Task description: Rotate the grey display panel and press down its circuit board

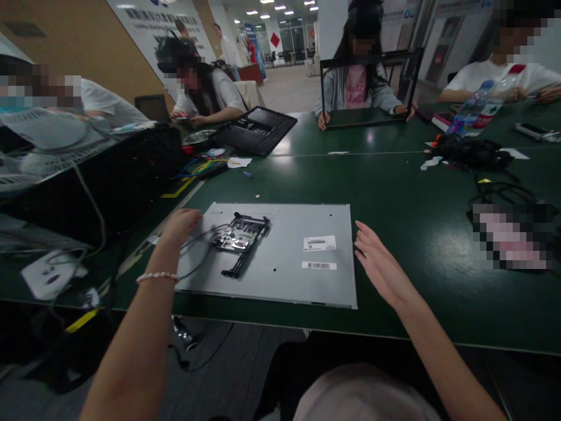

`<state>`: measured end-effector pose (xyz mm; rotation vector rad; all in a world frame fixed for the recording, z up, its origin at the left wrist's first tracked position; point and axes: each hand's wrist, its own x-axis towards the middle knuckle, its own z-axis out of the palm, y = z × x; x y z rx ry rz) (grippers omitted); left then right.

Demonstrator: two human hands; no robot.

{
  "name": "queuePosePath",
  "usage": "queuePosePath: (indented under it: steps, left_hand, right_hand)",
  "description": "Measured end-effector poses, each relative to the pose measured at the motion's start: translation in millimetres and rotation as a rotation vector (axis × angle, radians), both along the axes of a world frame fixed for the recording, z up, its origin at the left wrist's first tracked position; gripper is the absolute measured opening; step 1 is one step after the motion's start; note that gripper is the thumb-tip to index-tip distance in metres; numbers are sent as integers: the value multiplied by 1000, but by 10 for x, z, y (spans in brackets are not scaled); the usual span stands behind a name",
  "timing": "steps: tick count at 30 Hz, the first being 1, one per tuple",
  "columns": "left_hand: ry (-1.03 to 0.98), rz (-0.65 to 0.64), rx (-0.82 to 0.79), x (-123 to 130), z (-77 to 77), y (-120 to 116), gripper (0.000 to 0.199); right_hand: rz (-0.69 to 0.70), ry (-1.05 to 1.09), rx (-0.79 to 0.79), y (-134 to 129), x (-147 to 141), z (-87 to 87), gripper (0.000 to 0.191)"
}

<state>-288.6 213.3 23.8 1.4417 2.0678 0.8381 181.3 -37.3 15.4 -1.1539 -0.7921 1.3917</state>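
A flat silver display panel (287, 283) lies back side up on the green table, with two white labels at its right. On its left half rests a circuit board in a black plastic bracket (241, 237), with dark cables running off to the left. My left hand (180, 227), above a beaded bracelet, is at the panel's upper left edge, its fingers loosely bent and partly hidden; I see nothing held in it. Beside the right edge, my right hand (377, 257) is open, its fingers stretched toward the panel and holding nothing.
Across the table (385, 187), a person holds up a black rectangular frame (368, 124). A black plastic housing (258, 130), loose wires (199, 169) and a screwdriver (248, 174) lie at back left. Bottles (471, 108) and tangled black cables (473, 153) are at right. Other people sit around.
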Motion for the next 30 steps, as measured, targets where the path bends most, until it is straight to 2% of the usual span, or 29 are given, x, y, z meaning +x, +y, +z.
queuePosePath:
  steps: [5, 11, 14, 19, 24, 27, 30]
  left_hand:
    - [-156, 94, -119, -6, 103, 32, 28]
    - [-240, 130, -158, -18, 152, 49, 18]
    - [-271, 136, -167, -28, 143, 57, 20]
    - [-302, 124, -171, -33, 113, 61, 25]
    - [-322, 125, -189, -32, 116, 40, 28]
    - [-321, 135, -203, -18, 139, 18, 33]
    - [-323, 147, -211, 8, 159, 3, 25]
  right_hand:
    - [12, 252, -37, -19, 73, -2, 81]
    - [2, 292, -48, -12, 96, -18, 79]
    - [-5, 264, -16, -5, 115, -23, 77]
    - [-38, 84, 53, -35, 131, -91, 71]
    - [55, -200, 131, -73, 207, -137, 65]
    - [37, -104, 110, -89, 251, -135, 65]
    - [33, 12, 78, -96, 266, -155, 68]
